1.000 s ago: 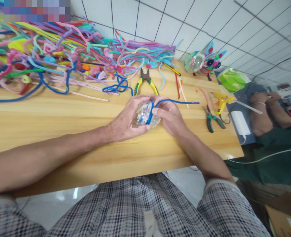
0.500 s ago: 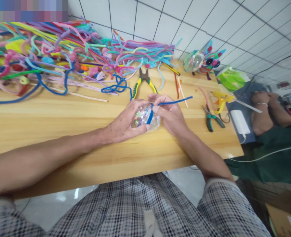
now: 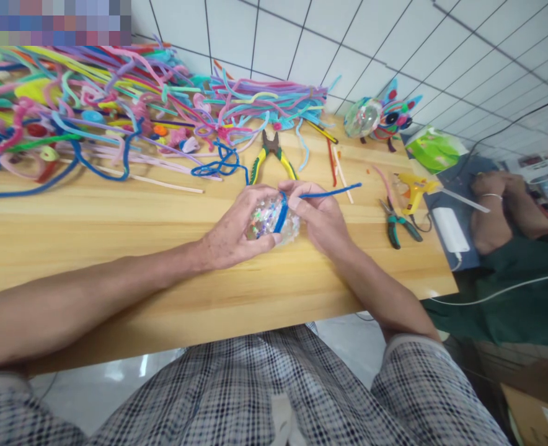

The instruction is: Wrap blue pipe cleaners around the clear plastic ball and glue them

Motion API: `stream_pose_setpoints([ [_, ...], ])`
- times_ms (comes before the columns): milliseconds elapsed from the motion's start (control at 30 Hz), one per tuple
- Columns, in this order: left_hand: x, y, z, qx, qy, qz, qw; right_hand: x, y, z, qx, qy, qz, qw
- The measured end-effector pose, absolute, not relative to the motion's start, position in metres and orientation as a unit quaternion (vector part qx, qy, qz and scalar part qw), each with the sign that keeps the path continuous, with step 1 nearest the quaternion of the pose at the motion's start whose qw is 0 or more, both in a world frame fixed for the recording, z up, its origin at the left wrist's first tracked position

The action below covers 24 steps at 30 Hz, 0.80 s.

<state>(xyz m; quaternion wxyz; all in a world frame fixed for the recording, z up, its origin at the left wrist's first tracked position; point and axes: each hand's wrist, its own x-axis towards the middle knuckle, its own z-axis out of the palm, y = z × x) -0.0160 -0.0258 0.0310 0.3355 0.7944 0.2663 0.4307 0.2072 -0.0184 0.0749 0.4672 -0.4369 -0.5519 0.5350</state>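
Note:
A clear rounded piece [image 3: 262, 223] with colourful glittery bits inside sits between my hands over the table. My left hand [image 3: 234, 229] is closed around its left side, thumb along the near edge. A blue pipe cleaner [image 3: 281, 214] runs across the clear piece, and one end sticks out to the right beyond my fingers. My right hand [image 3: 323, 214] pinches the blue pipe cleaner at the piece's upper right. Just beyond my hands lie yellow-and-green pliers [image 3: 271, 152], jaws pointing away. A tangled blue pipe cleaner [image 3: 220, 160] rests left of them.
Heaped pipe cleaners [image 3: 116, 93] cover the back left. At the back right stands a decorated animal figure [image 3: 385, 118] with a clear body. Smaller pliers [image 3: 397, 226], a yellow glue gun [image 3: 413, 189] and a white box [image 3: 450, 229] lie right. Another person's arms [image 3: 492, 210] rest beyond.
The clear piece and both hands have shifted very slightly left. The grip of each hand looks the same, and the blue end still points right.

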Motion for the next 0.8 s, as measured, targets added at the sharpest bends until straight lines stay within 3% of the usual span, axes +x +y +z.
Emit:
stream_pose_setpoints([
  [800,-0.0154,-0.0188,0.0269,0.83,0.225,0.433,0.269,0.2087,-0.0115,0.0652,-0.444,-0.533,0.546,0.469],
])
